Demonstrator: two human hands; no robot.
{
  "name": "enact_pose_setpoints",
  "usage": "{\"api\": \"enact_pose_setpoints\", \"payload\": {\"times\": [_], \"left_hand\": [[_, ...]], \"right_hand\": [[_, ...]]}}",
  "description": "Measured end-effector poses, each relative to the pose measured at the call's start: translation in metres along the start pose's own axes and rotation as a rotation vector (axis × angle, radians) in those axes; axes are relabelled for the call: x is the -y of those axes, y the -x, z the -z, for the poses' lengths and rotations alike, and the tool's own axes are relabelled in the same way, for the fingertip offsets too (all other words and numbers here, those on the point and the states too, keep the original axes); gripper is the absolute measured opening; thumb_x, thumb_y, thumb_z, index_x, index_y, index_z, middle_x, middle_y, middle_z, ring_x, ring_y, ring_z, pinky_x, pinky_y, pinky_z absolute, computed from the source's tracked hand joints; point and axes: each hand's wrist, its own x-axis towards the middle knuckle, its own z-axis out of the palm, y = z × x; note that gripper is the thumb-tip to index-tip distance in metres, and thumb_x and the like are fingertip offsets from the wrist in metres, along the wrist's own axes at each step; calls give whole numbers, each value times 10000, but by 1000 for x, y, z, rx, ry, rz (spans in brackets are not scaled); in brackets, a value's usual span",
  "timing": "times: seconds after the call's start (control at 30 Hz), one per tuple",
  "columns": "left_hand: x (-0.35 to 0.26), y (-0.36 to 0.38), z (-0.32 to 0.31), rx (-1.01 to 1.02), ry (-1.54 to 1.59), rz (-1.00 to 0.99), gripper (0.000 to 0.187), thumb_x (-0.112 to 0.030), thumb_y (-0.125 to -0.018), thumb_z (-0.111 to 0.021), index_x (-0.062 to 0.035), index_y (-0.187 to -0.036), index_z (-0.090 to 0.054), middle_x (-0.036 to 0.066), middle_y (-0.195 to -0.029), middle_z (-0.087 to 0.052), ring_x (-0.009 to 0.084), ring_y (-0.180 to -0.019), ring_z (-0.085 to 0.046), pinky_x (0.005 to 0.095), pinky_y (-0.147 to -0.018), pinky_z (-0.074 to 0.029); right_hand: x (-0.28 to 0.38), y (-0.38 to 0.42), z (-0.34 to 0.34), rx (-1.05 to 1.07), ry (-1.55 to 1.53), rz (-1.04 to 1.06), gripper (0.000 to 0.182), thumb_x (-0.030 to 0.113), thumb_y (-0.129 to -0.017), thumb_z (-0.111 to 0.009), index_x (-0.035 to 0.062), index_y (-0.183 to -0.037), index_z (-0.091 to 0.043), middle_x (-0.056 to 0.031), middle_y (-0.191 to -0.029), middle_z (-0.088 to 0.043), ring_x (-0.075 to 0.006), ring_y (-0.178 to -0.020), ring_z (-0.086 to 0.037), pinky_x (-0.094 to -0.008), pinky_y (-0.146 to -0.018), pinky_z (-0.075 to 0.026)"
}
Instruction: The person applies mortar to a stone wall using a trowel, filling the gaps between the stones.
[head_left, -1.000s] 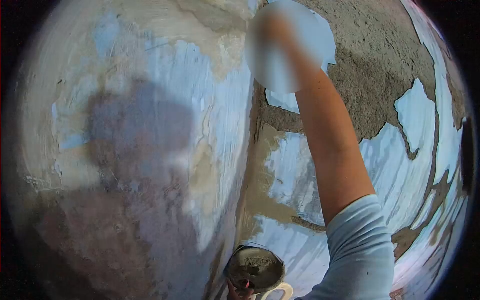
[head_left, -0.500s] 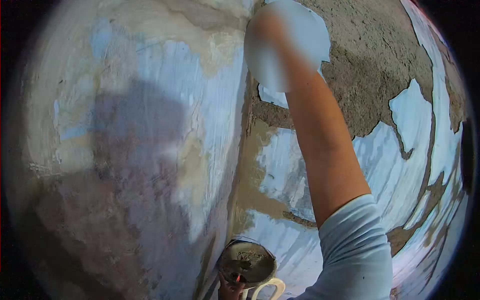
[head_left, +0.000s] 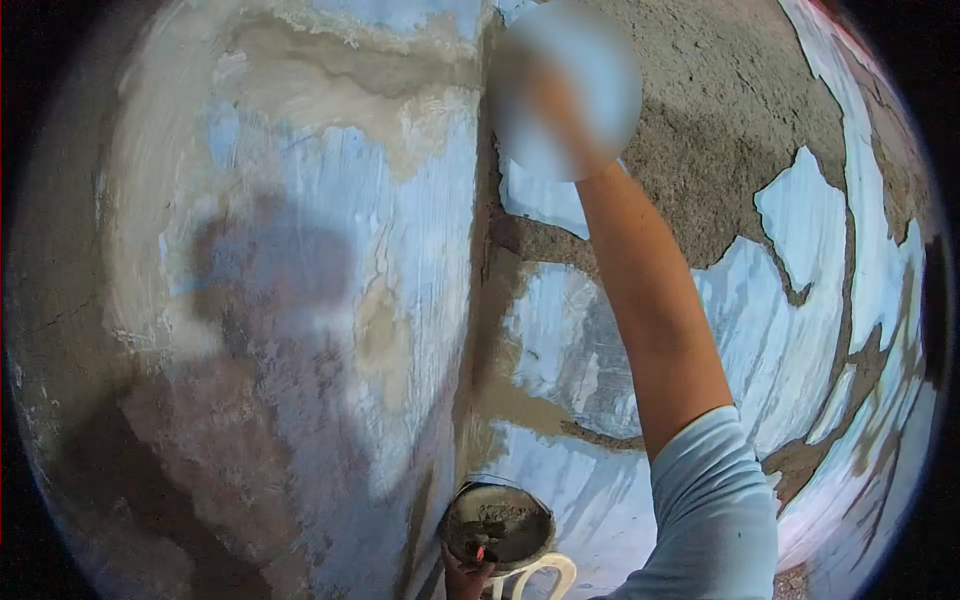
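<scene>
My right arm reaches up to the corner where two walls meet. My right hand (head_left: 550,95) is under a round blurred patch, so its fingers and anything in them cannot be made out. Low in the view, my left hand (head_left: 464,577) is closed at the near rim of a round bucket (head_left: 545,540). Grey wet mortar (head_left: 515,535) lies inside the bucket. A small red-orange spot beside my left fingers may be part of a tool, but it is too small to tell.
A white plastic chair (head_left: 562,572) stands by the bucket. The left wall (head_left: 320,420) is patchy and carries a head-shaped shadow. On the right wall, pale blue paint (head_left: 805,200) peels around rough bare plaster (head_left: 700,130).
The view has shifted slightly, showing more of the left wall. My right arm remains raised at the corner, and my left hand stays at the bucket.
</scene>
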Motion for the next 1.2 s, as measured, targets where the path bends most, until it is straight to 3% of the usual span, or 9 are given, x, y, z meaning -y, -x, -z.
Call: {"api": "enact_pose_setpoints", "payload": {"times": [0.1, 0.27, 0.47, 0.57, 0.7, 0.8, 1.07, 1.2], "left_hand": [[-2, -2, 0, 0, 8, 9, 1101, -131, -931, -805, -169, -1698, -16, 118, -1413, -612, 205, -1068, -624, 381, -807, -552], [-3, -7, 1, 0, 7, 25, 1099, -125, -931, -804, -169, -1698, -19, 119, -1415, -610, 207, -1073, -623, 383, -815, -551], [-1, -17, -1, 0, 7, 45, 1096, -119, -930, -803, -169, -1698, -23, 119, -1417, -606, 210, -1079, -621, 385, -824, -550], [1, -21, -3, -4, 11, 48, 1095, -115, -930, -803, -170, -1698, -25, 119, -1419, -605, 211, -1082, -621, 386, -829, -549], [2, -22, -3, -3, 13, 49, 1093, -111, -930, -802, -170, -1698, -27, 120, -1420, -602, 213, -1086, -620, 388, -835, -548], [-1, -22, -5, 2, 14, 39, 1092, -108, -929, -802, -170, -1699, -29, 120, -1421, -601, 214, -1089, -619, 389, -840, -547], [-5, -18, -5, 10, 33, 35, 1089, -99, -929, -800, -171, -1699, -34, 121, -1424, -596, 217, -1097, -618, 392, -852, -546], [-4, -22, -7, 10, 39, 35, 1087, -95, -928, -799, -171, -1699, -37, 121, -1426, -594, 219, -1101, -617, 393, -858, -545]], "right_hand": [[11, 14, -8, 30, -130, -83, 305, 203, -923, -599, -53, -1065, -684, -300, -975, -717, -501, -932, -696, -543, -885, -562], [16, 11, -14, 76, -151, -91, 325, 212, -942, -556, -27, -1109, -698, -310, -1014, -712, -502, -965, -687, -524, -901, -561], [19, -8, -22, 159, -37, -221, 312, 183, -894, -613, -21, -1109, -709, -293, -1131, -712, -479, -1089, -680, -522, -945, -561], [19, -8, -34, 42, 59, -81, 275, 206, -912, -595, 10, -1046, -733, -284, -981, -731, -468, -950, -712, -514, -870, -586], [47, 8, -6, 162, -9, -344, 355, 212, -878, -701, 12, -1170, -675, -269, -1198, -701, -467, -1132, -678, -521, -955, -565], [31, 11, -4, 183, 22, -322, 368, 227, -877, -717, 17, -1175, -669, -274, -1196, -698, -469, -1136, -674, -529, -949, -564], [15, 24, 21, 27, 62, -177, 305, 215, -900, -616, -44, -1059, -638, -312, -1082, -711, -503, -1044, -683, -536, -920, -560], [12, -6, 12, 58, 13, -101, 307, 212, -915, -592, -25, -1096, -662, -300, -1075, -717, -507, -1009, -685, -540, -914, -560]]}}
